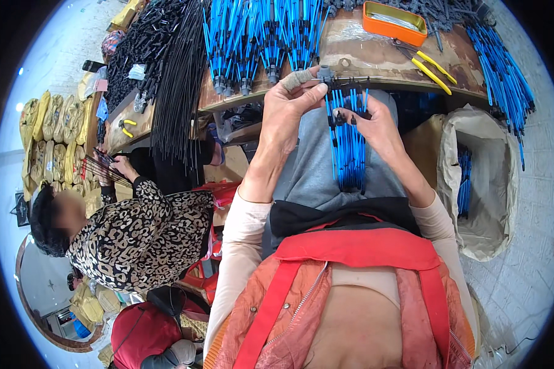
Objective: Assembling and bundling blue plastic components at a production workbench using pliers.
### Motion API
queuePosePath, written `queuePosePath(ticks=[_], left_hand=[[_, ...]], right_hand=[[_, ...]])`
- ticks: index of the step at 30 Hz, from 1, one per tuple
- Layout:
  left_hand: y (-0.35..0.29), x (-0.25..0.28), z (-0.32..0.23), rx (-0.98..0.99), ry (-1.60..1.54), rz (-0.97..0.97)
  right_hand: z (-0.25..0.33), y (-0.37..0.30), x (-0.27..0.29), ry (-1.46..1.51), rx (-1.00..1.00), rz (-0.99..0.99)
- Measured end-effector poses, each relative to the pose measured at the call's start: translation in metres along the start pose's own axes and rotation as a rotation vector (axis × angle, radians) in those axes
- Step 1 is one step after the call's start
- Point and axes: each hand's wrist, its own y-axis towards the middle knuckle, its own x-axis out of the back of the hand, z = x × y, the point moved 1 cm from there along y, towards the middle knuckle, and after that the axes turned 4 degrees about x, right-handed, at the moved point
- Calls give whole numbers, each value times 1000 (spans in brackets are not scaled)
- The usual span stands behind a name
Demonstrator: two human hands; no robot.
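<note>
A bundle of thin blue rods with black fittings hangs upright over my lap, its top near the table's front edge. A grey end piece sits at its upper left. My left hand, with tape round one finger, is closed in a pinch at the bundle's top, beside the grey piece. Exactly what lies between those fingertips is too small to make out. My right hand grips the bundle from the right, just below its top, with the thumb across the rods.
On the wooden table lie blue bundles, an orange tin, yellow-handled pliers and black rods. More blue rods overhang at right. A paper-lined container stands at my right. A co-worker sits left.
</note>
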Motion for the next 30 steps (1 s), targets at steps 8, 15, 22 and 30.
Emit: queuePosePath(ticks=[8, 15, 22, 30], left_hand=[[-3, -10, 5, -132, 188, 1], [-1, -2, 5, -155, 75, 45], [-18, 7, -24, -67, -64, 267], [-27, 15, -8, -38, -165, 333]], right_hand=[[1, 0, 0, -223, 75, -21], [8, 4, 7, -334, 140, 125], [35, 1, 11, -48, 139, 339], [13, -13, 6, 160, 48, 487]])
